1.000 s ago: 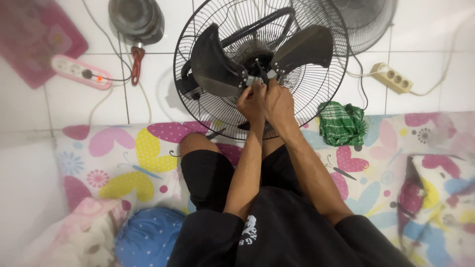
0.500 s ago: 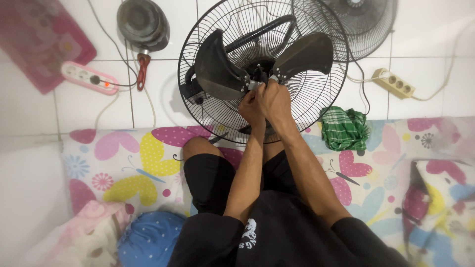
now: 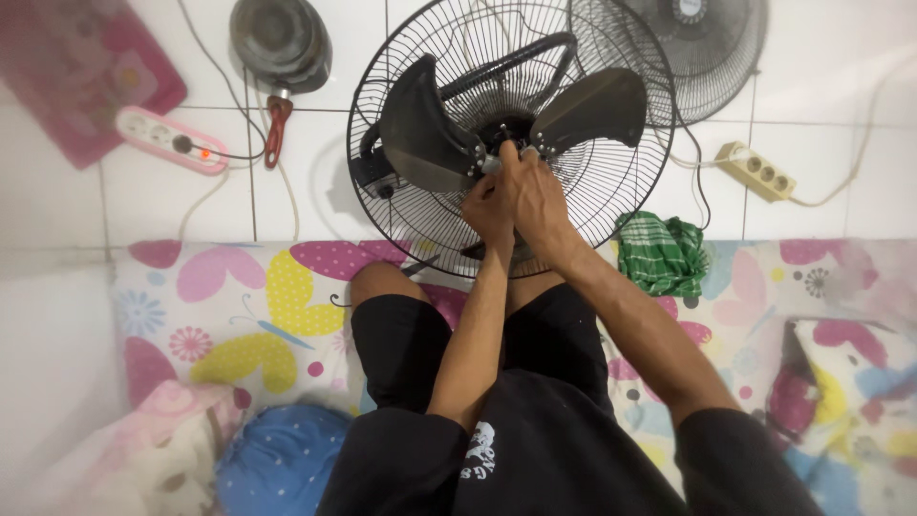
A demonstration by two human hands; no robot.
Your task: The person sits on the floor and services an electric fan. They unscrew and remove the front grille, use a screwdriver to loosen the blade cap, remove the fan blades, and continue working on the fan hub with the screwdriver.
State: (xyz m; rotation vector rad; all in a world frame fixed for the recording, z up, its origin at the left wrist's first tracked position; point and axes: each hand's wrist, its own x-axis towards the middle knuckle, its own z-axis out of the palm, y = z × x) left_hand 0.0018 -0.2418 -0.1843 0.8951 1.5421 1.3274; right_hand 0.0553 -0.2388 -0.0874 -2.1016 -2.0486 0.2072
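A black wire fan guard [image 3: 401,205] lies on the white tiled floor with dark grey fan blades [image 3: 420,129] mounted in it. Both hands meet at the blade hub [image 3: 499,143]. My left hand [image 3: 487,205] grips low on the hub, beside the lower blade. My right hand [image 3: 535,191] lies over it, fingertips pinched on the hub's centre. My fingers hide the part they hold.
A second fan guard [image 3: 702,53] lies at top right. A round motor housing [image 3: 280,43] and red-handled screwdriver [image 3: 273,129] sit top left, beside a white power strip [image 3: 172,141]. A beige power strip [image 3: 757,170], a green cloth [image 3: 661,253] and a butterfly-print mat [image 3: 239,306] are nearby.
My view has shifted, so the fan sits a little higher and further right in frame. Both hands stay at the hub with only slight finger movement.
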